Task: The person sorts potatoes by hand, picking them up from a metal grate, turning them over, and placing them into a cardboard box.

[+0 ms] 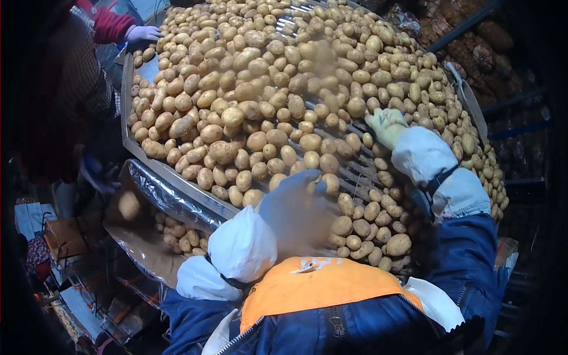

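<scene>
We see potatoes (257, 141) heaped over a metal table, their long axes running every way. Just beside our right hand, one oval potato (367, 140) has its long axis roughly up and down the view, while a larger potato (399, 244) nearer our body lies roughly crosswise.

Our right hand (386, 125), in a pale glove, reaches into the heap with its fingers pointing left; whether they close on a potato we cannot tell. Our left hand (293, 204), in a blue glove, is over the near edge of the heap, fingers toward the upper right. It is blurred, and we cannot tell if it holds anything. Potatoes lie beyond it and to both sides.

Slats (355, 168) show between the hands. The raised metal rim (177, 184) stands between the heap and a plastic-lined opening (142, 236) holding more potatoes. At the far left, another person's gloved hand (144, 33) rests by the heap. Our orange bib (331, 287) fills the near foreground.
</scene>
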Demonstrator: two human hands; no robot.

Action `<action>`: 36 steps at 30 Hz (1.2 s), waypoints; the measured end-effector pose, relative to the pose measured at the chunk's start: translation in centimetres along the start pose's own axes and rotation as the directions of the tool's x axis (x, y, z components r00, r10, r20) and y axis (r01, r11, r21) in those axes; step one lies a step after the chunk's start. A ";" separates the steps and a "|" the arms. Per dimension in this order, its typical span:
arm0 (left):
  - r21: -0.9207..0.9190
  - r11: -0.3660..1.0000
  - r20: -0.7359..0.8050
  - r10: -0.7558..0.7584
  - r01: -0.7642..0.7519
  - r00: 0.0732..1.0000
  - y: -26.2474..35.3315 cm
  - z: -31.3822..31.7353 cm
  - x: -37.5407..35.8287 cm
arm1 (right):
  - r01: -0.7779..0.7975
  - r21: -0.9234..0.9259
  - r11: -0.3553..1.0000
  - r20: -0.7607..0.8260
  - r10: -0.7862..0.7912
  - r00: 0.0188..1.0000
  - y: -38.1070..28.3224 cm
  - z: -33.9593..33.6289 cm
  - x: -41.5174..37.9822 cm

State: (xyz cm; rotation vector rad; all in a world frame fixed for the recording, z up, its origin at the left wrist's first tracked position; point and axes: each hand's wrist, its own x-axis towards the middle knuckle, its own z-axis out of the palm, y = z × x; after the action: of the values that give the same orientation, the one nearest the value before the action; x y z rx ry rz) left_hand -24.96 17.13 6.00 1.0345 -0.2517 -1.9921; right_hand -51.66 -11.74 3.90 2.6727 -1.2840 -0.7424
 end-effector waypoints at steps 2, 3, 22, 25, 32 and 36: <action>-0.069 0.998 0.028 0.010 -0.008 1.000 -0.3 -0.3 0.7 | 0.102 -0.180 0.978 -0.036 -0.110 0.993 -1.2 -2.3 -1.1; -0.125 0.992 0.055 0.009 -0.002 0.998 -0.4 -0.5 1.0 | 0.048 -0.124 0.991 -0.026 -0.052 0.998 -1.3 -2.4 -0.7; -0.502 0.865 0.072 0.046 -0.004 0.996 -1.5 -1.7 0.9 | -0.079 -0.471 0.878 0.225 0.206 0.952 -5.5 -5.4 3.9; -0.587 0.809 0.071 0.040 0.009 0.997 -1.5 -1.6 0.5 | -0.078 -0.464 0.883 0.175 0.177 0.968 -5.0 -4.4 3.9; -0.610 0.792 0.126 0.063 0.027 0.990 -0.7 -0.3 -0.7 | -0.148 -0.050 0.988 0.083 0.151 0.985 -4.6 -8.9 0.2; -0.622 0.764 0.379 0.098 0.175 0.920 -1.1 -0.7 1.8 | -0.229 0.802 0.551 0.192 0.125 0.973 -7.2 -11.3 -6.2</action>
State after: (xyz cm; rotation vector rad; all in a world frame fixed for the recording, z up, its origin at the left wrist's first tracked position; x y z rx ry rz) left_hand -25.62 16.58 3.98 0.1870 0.2543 -2.0763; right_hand -44.58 -3.89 14.23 3.0600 -2.3897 -0.2669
